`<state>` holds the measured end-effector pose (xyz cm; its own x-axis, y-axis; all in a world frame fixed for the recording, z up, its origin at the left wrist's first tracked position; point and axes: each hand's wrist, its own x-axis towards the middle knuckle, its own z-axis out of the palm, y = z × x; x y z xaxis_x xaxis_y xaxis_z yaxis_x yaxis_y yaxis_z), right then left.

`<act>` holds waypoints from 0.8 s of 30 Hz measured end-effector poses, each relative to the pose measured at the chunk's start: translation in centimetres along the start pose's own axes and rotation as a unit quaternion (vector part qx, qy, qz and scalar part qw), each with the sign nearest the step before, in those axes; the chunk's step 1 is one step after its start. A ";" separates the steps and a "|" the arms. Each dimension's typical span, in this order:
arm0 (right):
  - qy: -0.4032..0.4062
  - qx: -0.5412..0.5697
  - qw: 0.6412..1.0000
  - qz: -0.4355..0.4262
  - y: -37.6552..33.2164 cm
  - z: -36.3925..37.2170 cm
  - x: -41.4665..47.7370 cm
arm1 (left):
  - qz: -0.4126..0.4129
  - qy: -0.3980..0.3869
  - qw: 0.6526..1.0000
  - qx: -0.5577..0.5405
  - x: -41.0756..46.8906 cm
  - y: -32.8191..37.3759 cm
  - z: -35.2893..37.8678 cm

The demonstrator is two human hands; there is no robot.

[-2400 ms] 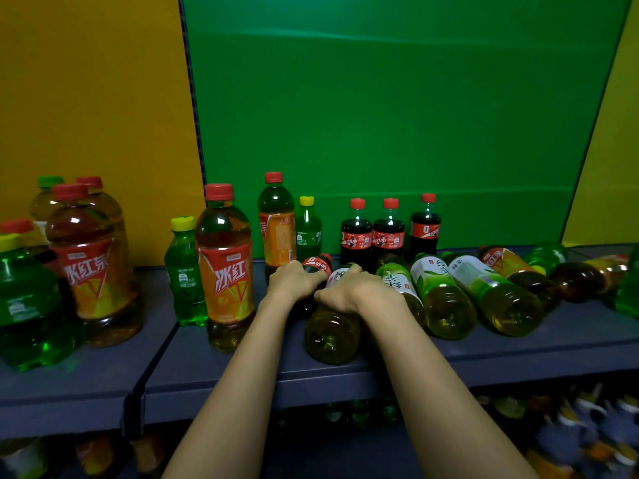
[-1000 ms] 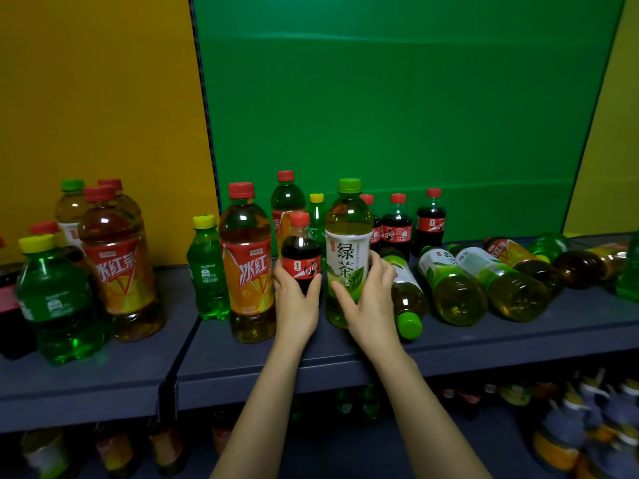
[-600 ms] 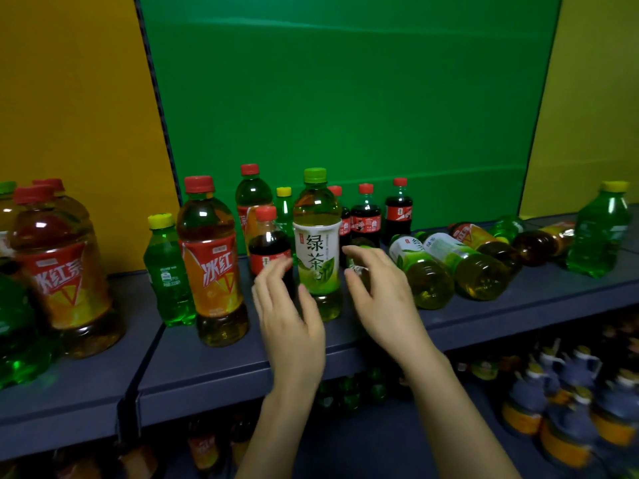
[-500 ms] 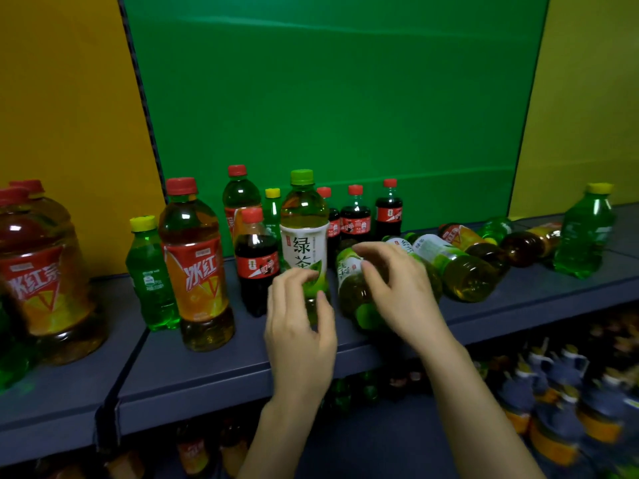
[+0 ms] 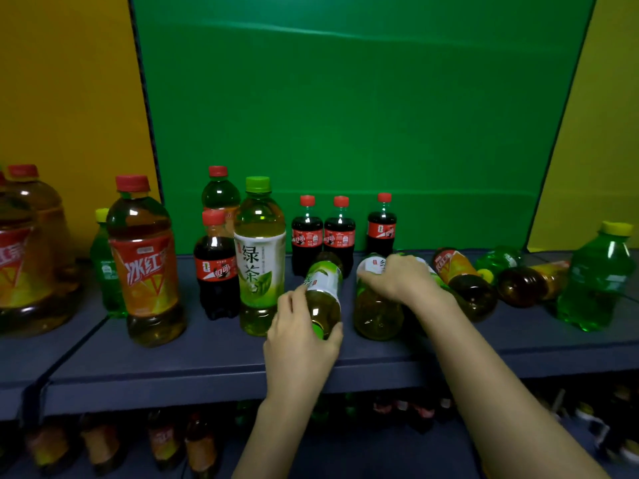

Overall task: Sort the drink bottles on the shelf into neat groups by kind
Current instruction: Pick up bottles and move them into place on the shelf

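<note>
Hands have left the upright green tea bottle (image 5: 260,264) on the shelf (image 5: 221,357): just right of it the left hand (image 5: 301,337) clamps a lying green tea bottle (image 5: 323,292), the right hand (image 5: 397,278) seemingly gripping another (image 5: 375,312), so grouping continues.

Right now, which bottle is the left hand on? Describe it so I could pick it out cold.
Find the green backdrop panel and, on the shelf below it, the one upright green tea bottle. Just right of that lies the tipped green tea bottle, its green cap toward the front edge under the left hand. The lying green tea bottle under the right hand shows its base instead.
</note>
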<state>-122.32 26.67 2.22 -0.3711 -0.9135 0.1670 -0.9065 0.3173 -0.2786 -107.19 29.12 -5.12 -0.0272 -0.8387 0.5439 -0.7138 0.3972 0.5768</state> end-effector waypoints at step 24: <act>0.078 0.192 0.978 -0.021 1.5 2.5 -1.5 | 0.087 0.197 0.954 -0.209 2.6 2.3 0.1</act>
<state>-122.59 27.90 -0.79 -0.3874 -0.8648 0.3194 -0.7908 0.1336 -0.5973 -108.97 27.80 -2.40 0.2043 -0.5745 0.7926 -0.3797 0.6998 0.6051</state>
